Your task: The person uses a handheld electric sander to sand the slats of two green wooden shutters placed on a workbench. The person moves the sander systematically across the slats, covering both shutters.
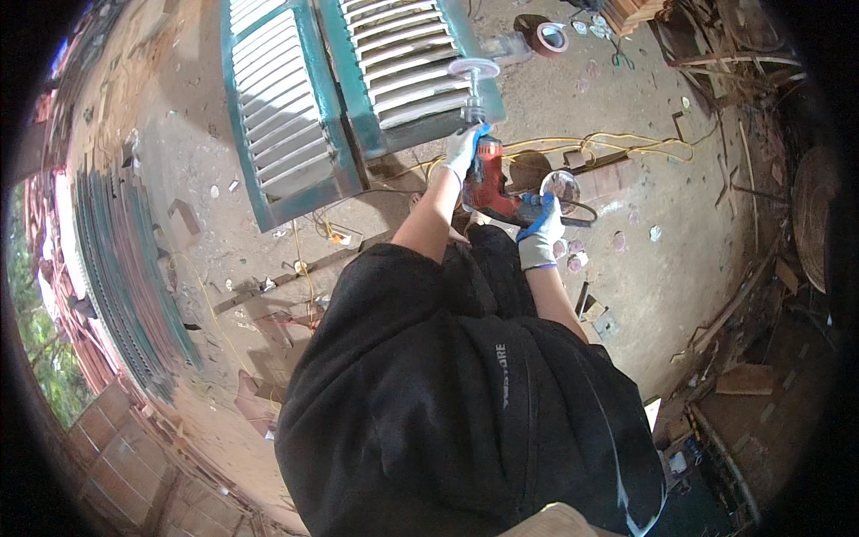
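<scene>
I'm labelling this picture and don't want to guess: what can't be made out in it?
All in the head view:
- Louvered shutters: tops cut off by the upper edge.
- Left gloved hand: some fingertips hidden behind the red power drill.
- Round disc: too blurred to tell whether it spins.
- Pale floor scrap: too small to identify.

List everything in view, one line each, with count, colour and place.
Floor: 1, greyish tan, beneath everything
Louvred panels: 2, green frames, whitish slats, top
Power tool: 1, red and dark, upper centre
Round disc: 1, pale, tool's front end
Cord: count unclear, yellow, right of centre
Tape-like roll: 1, brown, top right
Long strips: many, green and reddish, left
Woven-looking round thing: 1, tan, right edge
Small round pieces: several, pinkish, right of centre
Clothing: black, lower centre
Left hand: 1, white-and-blue glove, tool's front
Right hand: 1, white-and-blue glove, tool's rear
</scene>
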`<state>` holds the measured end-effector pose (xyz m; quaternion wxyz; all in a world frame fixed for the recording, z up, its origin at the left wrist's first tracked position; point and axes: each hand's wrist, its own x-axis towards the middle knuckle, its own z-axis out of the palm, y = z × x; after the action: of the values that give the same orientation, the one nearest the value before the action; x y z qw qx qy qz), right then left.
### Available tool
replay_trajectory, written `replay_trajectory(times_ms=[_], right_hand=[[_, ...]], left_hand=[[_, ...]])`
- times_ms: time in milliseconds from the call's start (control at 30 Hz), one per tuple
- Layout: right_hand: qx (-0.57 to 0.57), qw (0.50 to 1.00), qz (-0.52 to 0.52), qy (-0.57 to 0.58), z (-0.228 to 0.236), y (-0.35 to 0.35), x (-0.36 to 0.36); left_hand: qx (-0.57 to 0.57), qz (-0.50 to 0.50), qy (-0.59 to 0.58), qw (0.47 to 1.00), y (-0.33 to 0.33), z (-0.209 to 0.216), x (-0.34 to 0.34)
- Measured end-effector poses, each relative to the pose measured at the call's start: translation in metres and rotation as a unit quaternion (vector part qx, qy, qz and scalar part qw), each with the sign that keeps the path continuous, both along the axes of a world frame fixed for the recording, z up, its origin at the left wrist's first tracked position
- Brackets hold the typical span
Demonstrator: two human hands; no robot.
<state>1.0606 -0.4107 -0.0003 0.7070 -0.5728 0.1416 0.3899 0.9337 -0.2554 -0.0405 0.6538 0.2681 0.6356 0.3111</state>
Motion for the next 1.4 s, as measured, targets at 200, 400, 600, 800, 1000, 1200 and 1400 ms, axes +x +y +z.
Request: replay_trajectory(times_ms=[200,400,600,800,1000,1200,1400], right_hand=[[0.013,1.000,-0.016,-0.005,0.017,0.004,-0.020],[-0.025,0.995,0.092,-0.031,0.044,0.009,-0.023],[-0.017,0.998,0.013,-0.054,0.055,0.008,-0.058],[-0.040,0.997,0.010,-0.066,0.044,-0.009,-0.022],[-0.003,0.984,0.159,-0.076,0.059,0.003,-0.061],[-0.035,0.977,0.205,-0.038,0.044,0.006,-0.096],[0.039,0.975,0.220,-0.015,0.061,0.003,-0.117]], left_hand=[[-0.035,0.005,-0.021,0.999,-0.003,-0.013,-0.022],[-0.065,0.055,-0.175,0.981,-0.019,-0.025,-0.039],[-0.091,-0.055,-0.051,0.993,0.012,-0.018,-0.039],[-0.080,-0.061,-0.081,0.992,-0.011,-0.011,-0.012],[-0.157,0.068,-0.320,0.932,-0.043,0.003,-0.089],[-0.124,0.081,-0.199,0.969,-0.033,-0.036,-0.129],[-0.082,0.158,-0.276,0.944,-0.049,-0.022,-0.162]])
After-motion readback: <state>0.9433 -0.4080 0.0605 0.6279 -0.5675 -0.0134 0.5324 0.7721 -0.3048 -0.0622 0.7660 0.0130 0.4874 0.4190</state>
